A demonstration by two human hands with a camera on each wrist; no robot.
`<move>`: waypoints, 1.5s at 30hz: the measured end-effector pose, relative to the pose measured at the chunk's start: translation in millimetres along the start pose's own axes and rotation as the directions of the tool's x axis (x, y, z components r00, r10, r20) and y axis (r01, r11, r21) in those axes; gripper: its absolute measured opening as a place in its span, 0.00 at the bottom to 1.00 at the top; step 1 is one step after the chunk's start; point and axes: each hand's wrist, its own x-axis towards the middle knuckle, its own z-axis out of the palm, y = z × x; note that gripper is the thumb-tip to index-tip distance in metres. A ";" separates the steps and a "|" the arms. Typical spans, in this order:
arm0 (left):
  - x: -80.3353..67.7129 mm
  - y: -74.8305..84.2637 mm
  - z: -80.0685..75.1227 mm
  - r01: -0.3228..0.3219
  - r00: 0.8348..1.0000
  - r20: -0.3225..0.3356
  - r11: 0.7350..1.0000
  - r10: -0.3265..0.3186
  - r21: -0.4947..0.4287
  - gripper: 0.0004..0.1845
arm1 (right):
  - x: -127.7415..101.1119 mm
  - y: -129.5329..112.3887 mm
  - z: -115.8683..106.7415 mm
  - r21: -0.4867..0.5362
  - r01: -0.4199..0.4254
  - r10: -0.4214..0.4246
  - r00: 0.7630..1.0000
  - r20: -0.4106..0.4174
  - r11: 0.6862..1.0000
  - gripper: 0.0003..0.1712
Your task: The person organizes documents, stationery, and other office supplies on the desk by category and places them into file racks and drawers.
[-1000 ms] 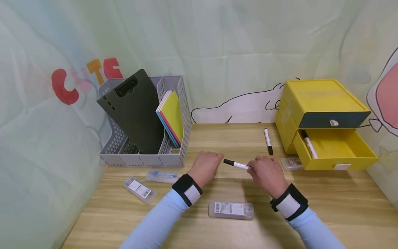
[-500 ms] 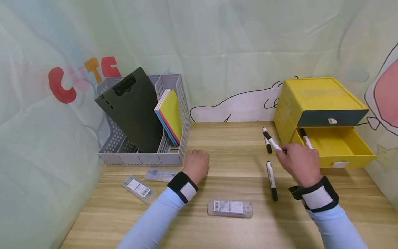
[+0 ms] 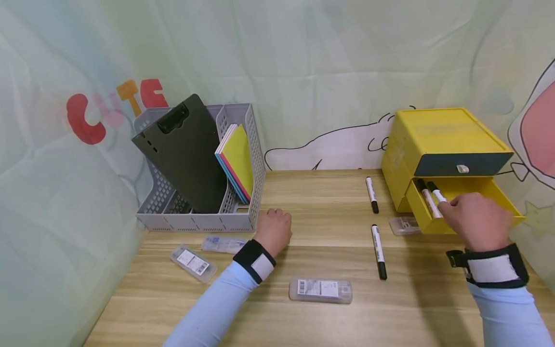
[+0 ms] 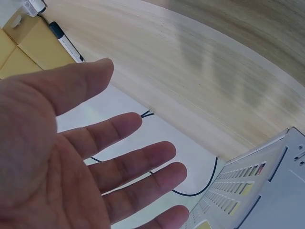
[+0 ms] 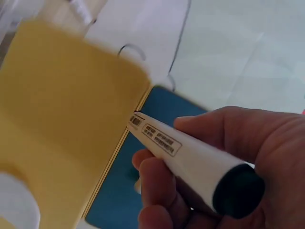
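Observation:
My right hand point(image 3: 479, 220) is over the pulled-out lower drawer point(image 3: 505, 205) of the yellow box and pinches a white marker point(image 5: 178, 155) between thumb and fingers. The marker's black-capped end points toward the drawer's back left. Beside it in the drawer lies another marker point(image 3: 428, 198). On the table left of the drawer are two more markers, a far one point(image 3: 372, 195) and a nearer one point(image 3: 379, 252). My left hand point(image 3: 273, 232) is just right of the grey organizer's front corner; in the left wrist view its fingers are spread, with nothing held.
The grey organizer point(image 3: 197, 222) at the left holds a black clipboard point(image 3: 186, 154) and colored notebooks point(image 3: 238, 164). Clear plastic cases lie on the table: one in front point(image 3: 321, 290), one at left point(image 3: 193, 263), one by the organizer point(image 3: 223, 244), one beside the drawer point(image 3: 404, 226).
My right hand has carried the marker rightward from the table's middle to the drawer. Another marker, now lying on the table, came into view as the hand left. My left hand drew slightly back left.

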 end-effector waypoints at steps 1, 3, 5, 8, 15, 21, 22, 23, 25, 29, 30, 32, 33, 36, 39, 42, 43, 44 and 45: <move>-0.4 0.1 0.0 0.001 1.000 0.003 1.000 -0.001 0.001 0.19 | 2.3 2.2 -0.4 -0.016 -0.012 0.012 1.000 -0.005 1.000 0.30; -1.2 0.1 -0.3 0.000 1.000 0.008 1.000 0.000 0.009 0.19 | 7.8 5.3 0.8 -0.043 -0.030 0.029 0.999 -0.023 0.999 0.30; -1.9 0.2 -0.6 -0.003 1.000 0.012 1.000 0.002 0.012 0.19 | 14.7 7.8 3.3 -0.058 -0.047 0.046 0.999 -0.030 0.997 0.26; -2.9 0.1 -0.9 -0.005 1.000 0.009 1.000 0.005 0.015 0.19 | 25.6 11.8 6.8 -0.081 -0.064 0.064 0.998 -0.005 0.995 0.24; -4.5 -1.0 0.4 0.003 1.000 -0.007 1.000 -0.003 -0.004 0.17 | 44.5 18.9 12.2 -0.106 -0.116 0.130 0.982 0.136 0.988 0.25; -4.6 -1.7 0.1 0.004 1.000 -0.003 1.000 -0.004 -0.018 0.17 | 56.4 20.6 17.7 -0.114 -0.133 0.149 0.978 0.143 0.985 0.24; -4.7 -1.6 0.1 0.005 1.000 -0.002 1.000 -0.005 -0.020 0.17 | 58.3 20.7 19.1 -0.120 -0.135 0.152 0.977 0.147 0.984 0.25; -4.8 -1.6 0.0 0.008 1.000 -0.002 1.000 -0.008 -0.024 0.16 | 60.0 20.9 20.7 -0.124 -0.132 0.151 0.976 0.155 0.983 0.26; -5.0 -1.4 0.2 0.011 1.000 -0.001 1.000 -0.011 -0.027 0.16 | 63.5 21.8 23.5 -0.132 -0.126 0.151 0.968 0.203 0.983 0.26; -5.2 -0.7 1.6 0.010 1.000 0.004 1.000 -0.010 -0.028 0.16 | 67.4 25.5 28.1 -0.136 -0.092 0.131 0.939 0.318 0.986 0.21; -5.2 -0.6 2.3 0.010 1.000 0.008 1.000 -0.010 -0.028 0.17 | 67.8 26.7 29.2 -0.133 -0.089 0.129 0.932 0.339 0.987 0.19; -5.1 -0.7 4.0 0.012 1.000 0.014 1.000 -0.011 -0.022 0.17 | 68.0 27.8 30.9 -0.120 -0.087 0.124 0.929 0.348 0.989 0.18; -5.0 -0.9 4.5 0.014 1.000 0.019 1.000 -0.013 -0.020 0.18 | 67.8 28.0 31.8 -0.114 -0.085 0.120 0.931 0.345 0.990 0.17; -5.9 -1.4 4.6 0.017 1.000 0.011 1.000 -0.017 -0.014 0.18 | 67.0 27.9 32.9 -0.106 -0.086 0.117 0.939 0.323 0.991 0.19; -7.5 -1.7 3.8 0.014 1.000 -0.007 1.000 -0.014 -0.016 0.18 | 65.9 27.3 33.6 -0.105 -0.092 0.120 0.944 0.308 0.990 0.19; -9.0 -1.7 3.2 0.011 1.000 -0.009 1.000 -0.011 -0.015 0.18 | 65.0 27.3 33.9 -0.098 -0.102 0.128 0.941 0.312 0.990 0.19; -9.1 -1.7 3.3 0.010 1.000 -0.007 1.000 -0.010 -0.016 0.18 | 65.0 27.5 33.8 -0.094 -0.102 0.127 0.938 0.321 0.990 0.19; -9.5 -1.7 3.2 0.010 1.000 -0.003 1.000 -0.010 -0.015 0.18 | 64.8 28.1 34.0 -0.083 -0.091 0.113 0.938 0.329 0.992 0.18; -9.8 -1.5 3.1 0.010 1.000 0.002 1.000 -0.010 -0.015 0.18 | 64.7 28.7 34.1 -0.072 -0.073 0.093 0.938 0.334 0.995 0.18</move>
